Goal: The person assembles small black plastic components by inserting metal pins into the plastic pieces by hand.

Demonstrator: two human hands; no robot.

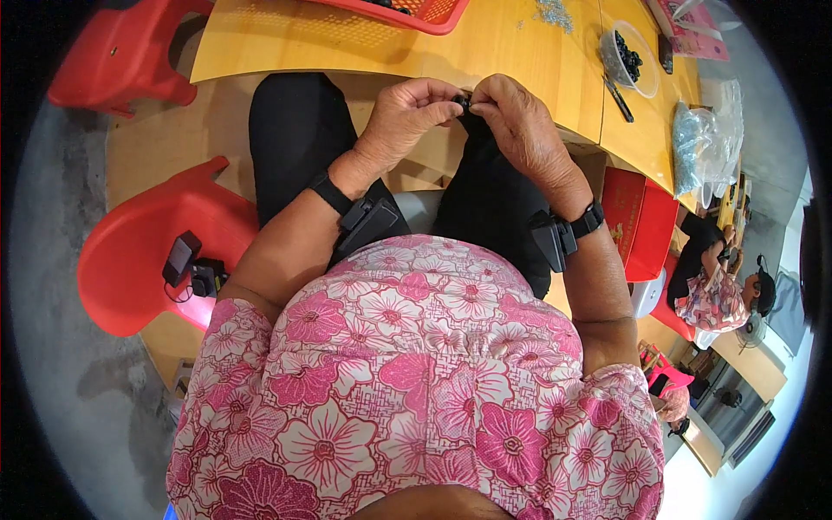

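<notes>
Just off the near edge of the yellow table, my two hands meet over my lap around a small black piece. Thumb and fingers of my left hand pinch it from one side. My right hand is closed on its other side, with the fingertips partly hiding it. Its exact kind is too small to make out. On the table to the right, a clear round tub holds several black pieces. A pile of small silvery pieces lies near the top edge.
A red basket with dark pieces stands on the table. A black pen-like tool lies near the tub, with plastic bags further right. Red stools are at left, a red box below the table. Another person sits far right.
</notes>
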